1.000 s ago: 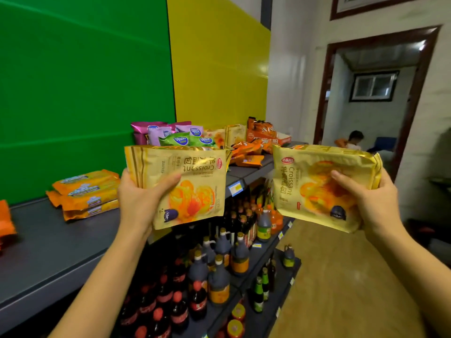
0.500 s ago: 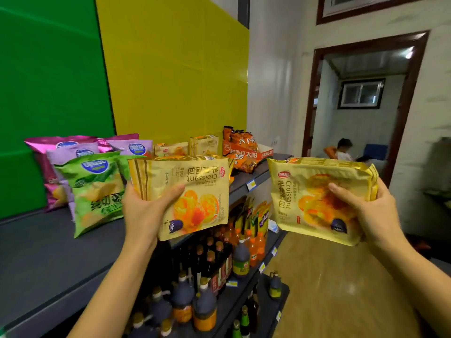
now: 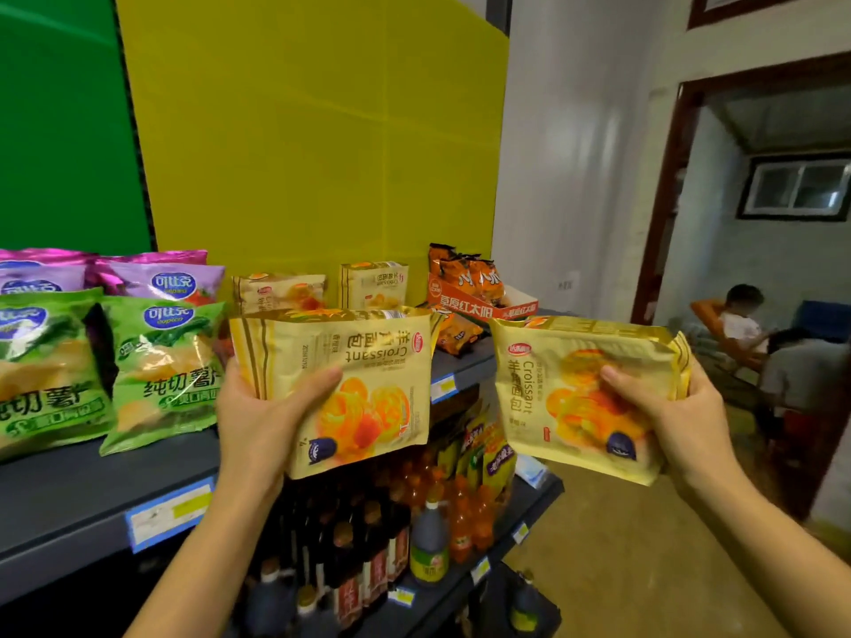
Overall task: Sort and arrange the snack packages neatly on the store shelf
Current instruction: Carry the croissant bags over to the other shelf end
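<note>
My left hand (image 3: 258, 421) grips a yellow croissant package (image 3: 359, 379), held upside down in front of the top shelf (image 3: 92, 490). My right hand (image 3: 681, 416) grips a second yellow croissant package (image 3: 566, 393) out over the aisle, right of the shelf. Two more croissant packs (image 3: 373, 283) stand at the back of the shelf against the yellow panel. Green chip bags (image 3: 161, 366) and purple chip bags (image 3: 161, 278) stand to the left on the shelf.
An orange display box of snack packs (image 3: 474, 297) sits at the shelf's far right end. Lower shelves hold dark sauce bottles (image 3: 428, 541) and orange bottles (image 3: 465, 513). Through the doorway on the right, people (image 3: 746, 324) sit in another room. Tan floor lies right of the shelving.
The view has moved right along the shelf, closer to the croissant packs and orange box. Both hands keep their packages, held in much the same pose.
</note>
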The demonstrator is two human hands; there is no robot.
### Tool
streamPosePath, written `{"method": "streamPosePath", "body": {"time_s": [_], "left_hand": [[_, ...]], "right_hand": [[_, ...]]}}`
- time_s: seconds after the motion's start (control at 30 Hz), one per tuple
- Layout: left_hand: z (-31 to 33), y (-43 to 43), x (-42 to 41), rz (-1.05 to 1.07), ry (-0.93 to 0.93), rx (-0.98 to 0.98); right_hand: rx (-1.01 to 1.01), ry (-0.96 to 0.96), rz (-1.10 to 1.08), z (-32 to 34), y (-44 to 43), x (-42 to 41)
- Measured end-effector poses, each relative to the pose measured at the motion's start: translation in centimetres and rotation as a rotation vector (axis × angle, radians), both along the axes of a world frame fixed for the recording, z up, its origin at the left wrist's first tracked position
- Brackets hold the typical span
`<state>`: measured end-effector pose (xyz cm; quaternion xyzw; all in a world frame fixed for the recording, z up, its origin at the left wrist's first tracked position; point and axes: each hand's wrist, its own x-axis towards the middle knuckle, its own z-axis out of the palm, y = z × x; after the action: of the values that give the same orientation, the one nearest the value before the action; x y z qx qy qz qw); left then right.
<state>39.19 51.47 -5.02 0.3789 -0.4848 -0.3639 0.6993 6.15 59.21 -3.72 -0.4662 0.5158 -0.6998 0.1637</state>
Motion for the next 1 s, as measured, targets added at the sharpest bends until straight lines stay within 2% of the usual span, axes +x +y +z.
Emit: {"method": "streamPosePath", "body": {"time_s": [0.23, 0.57, 1.0], "left_hand": [[-0.7, -0.8, -6.3, 0.109, 0.014, -0.003], [1.6, -6.3, -12.7, 0.212, -0.021, -0.073], [6.1, -18.0, -16.1, 0.372, 0.026, -0.230]], "right_hand": [[-0.035, 0.033, 0.094, 0.2, -5.4, -6.7], [-0.103, -0.119, 0.180, 0.0, -15.6, -11.4], [-0.138, -0.072, 0.317, 2.5, -34.7, -11.3]]}}
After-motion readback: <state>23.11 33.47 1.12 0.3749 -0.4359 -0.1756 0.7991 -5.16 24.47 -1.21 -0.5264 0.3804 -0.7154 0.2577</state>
